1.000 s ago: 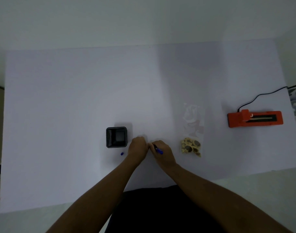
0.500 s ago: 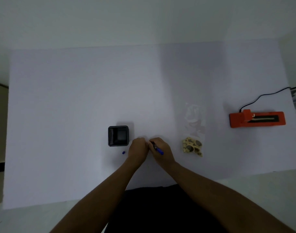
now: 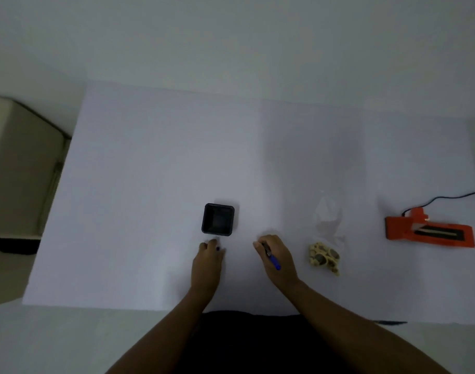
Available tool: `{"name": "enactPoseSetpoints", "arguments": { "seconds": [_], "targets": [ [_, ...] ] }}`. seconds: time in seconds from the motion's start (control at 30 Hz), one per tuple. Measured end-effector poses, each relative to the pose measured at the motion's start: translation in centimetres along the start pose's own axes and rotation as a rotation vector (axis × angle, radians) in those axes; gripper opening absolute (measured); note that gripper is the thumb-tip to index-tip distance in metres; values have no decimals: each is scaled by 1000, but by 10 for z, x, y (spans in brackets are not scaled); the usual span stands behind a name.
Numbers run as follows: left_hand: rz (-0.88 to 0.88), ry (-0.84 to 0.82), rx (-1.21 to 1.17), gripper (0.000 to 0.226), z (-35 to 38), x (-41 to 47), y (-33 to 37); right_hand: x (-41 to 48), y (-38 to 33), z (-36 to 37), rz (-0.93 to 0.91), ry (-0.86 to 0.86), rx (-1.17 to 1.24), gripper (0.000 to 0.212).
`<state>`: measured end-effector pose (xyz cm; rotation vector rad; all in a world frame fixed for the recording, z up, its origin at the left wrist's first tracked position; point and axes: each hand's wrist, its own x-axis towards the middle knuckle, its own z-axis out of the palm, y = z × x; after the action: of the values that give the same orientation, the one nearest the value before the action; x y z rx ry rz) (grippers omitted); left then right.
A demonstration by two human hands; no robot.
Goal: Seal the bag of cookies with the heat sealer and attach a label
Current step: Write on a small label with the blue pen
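— Where do we find the bag of cookies (image 3: 325, 253)?

— On the white worktop (image 3: 150, 157), just right of our right hand (image 3: 278, 259), cookies bunched at its near end. The orange heat sealer (image 3: 430, 231) lies well apart, further right.

— And our hands?

— The right hand's grip is closed around a blue pen (image 3: 271, 257). The left hand (image 3: 208, 261) rests below a black square tray (image 3: 218, 219), fingertips at a small blue cap (image 3: 218, 248); we cannot tell whether it grips it.
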<state>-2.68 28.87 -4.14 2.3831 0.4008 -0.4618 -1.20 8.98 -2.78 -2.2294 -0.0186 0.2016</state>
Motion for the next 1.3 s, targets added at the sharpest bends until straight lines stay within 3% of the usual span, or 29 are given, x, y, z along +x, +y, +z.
{"name": "enactPoseSetpoints", "arguments": {
  "seconds": [0.13, 0.3, 0.4, 0.53, 0.77, 1.3],
  "targets": [
    [-13, 4, -101, 17, -2, 4, -9, -5, -27, -10, -4, -38, 85, 17],
    [-87, -58, -630, 23, -50, -22, 26, -9, -88, -28, 113, -91, 390, 33],
    [-123, -140, -918, 25, -97, -40, 52, -5, -124, -39, 78, -35, 477, 32],
    [-81, -195, -1111, 28, -148, -57, 76, -1, -164, -53, -29, 67, 549, 34],
    [-13, -211, -1169, 29, -189, -61, 102, 10, -200, -66, -137, 122, 597, 44],
    [-16, -208, -1096, 28, -187, -59, 112, 9, -211, -79, -84, 254, 631, 38]
  ]
}}
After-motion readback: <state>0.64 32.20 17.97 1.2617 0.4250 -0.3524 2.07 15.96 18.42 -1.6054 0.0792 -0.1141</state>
